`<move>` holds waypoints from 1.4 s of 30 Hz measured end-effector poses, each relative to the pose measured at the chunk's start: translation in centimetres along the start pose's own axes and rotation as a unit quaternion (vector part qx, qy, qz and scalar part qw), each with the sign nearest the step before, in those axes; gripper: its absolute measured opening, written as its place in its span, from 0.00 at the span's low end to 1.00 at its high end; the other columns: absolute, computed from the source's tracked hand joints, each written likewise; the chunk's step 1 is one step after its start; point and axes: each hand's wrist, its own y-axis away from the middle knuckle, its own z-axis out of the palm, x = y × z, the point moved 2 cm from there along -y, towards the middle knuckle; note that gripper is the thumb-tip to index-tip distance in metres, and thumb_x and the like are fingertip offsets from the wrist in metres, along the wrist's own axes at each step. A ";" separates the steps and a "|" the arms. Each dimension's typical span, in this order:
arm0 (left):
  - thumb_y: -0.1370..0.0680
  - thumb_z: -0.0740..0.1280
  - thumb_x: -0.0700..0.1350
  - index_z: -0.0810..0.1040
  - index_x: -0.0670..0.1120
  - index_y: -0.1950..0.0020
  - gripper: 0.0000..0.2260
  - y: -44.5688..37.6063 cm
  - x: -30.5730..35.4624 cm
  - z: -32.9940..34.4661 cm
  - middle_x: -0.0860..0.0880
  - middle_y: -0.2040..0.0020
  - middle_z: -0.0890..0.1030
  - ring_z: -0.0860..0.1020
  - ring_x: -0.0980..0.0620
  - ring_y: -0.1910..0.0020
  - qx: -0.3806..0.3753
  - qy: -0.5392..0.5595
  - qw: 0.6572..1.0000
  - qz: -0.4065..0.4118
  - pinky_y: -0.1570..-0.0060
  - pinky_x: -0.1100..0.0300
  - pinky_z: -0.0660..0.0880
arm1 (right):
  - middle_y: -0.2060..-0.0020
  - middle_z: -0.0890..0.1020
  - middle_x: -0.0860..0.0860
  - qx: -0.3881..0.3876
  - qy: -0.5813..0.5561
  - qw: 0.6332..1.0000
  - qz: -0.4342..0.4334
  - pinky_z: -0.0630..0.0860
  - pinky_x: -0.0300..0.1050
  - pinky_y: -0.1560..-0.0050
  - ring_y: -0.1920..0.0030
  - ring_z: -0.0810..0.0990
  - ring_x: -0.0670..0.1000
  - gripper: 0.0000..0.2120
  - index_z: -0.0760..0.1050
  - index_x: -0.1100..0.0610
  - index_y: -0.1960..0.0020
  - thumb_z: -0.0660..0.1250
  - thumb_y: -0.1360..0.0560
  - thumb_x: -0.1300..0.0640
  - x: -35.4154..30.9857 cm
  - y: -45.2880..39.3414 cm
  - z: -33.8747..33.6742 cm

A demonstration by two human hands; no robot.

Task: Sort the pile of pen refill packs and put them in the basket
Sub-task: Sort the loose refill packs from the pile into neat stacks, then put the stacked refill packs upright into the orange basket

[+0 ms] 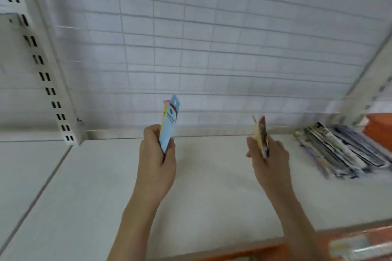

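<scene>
White shelf (212,186) under both hands; pile of refill packs (343,150) lies flat on it, well to the right of the right hand (269,154). Left hand (157,154) grips a light-blue pack (169,125) upright — fingers curled round its lower end. Right hand pinches a smaller blurred pack (262,133) edge-on; hands apart.

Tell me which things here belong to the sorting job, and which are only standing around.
Job: left hand gripping light blue packs; right hand gripping more packs; pile of packs on the shelf.
Around: white shelf, wire grid back, slotted upright.
</scene>
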 end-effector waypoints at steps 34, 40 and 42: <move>0.21 0.61 0.47 0.66 0.42 0.62 0.12 7.9 6.0 20.3 0.45 0.70 0.69 0.71 0.46 0.72 0.021 -0.094 0.972 -0.213 0.67 0.54 0.70 | 0.79 0.69 0.46 -0.112 -0.070 0.988 0.076 0.63 0.33 0.75 0.79 0.69 0.43 0.16 0.63 0.49 0.67 0.62 0.23 0.57 18.7 -5.5 -16.8; 0.21 0.58 0.48 0.67 0.35 0.55 0.15 7.4 6.6 24.5 0.42 0.65 0.71 0.69 0.47 0.67 0.005 -0.065 0.975 -0.212 0.67 0.54 0.67 | 0.79 0.65 0.46 -0.105 -0.058 0.991 0.058 0.62 0.34 0.74 0.79 0.68 0.43 0.18 0.60 0.47 0.67 0.63 0.23 0.57 19.9 -8.2 -19.4; 0.20 0.58 0.49 0.68 0.36 0.54 0.15 7.3 6.7 25.7 0.42 0.64 0.72 0.70 0.47 0.67 0.011 -0.069 0.974 -0.216 0.68 0.55 0.67 | 0.75 0.71 0.49 -0.095 -0.063 0.992 0.044 0.66 0.37 0.72 0.76 0.70 0.44 0.16 0.62 0.50 0.66 0.63 0.23 0.58 20.3 -9.7 -21.1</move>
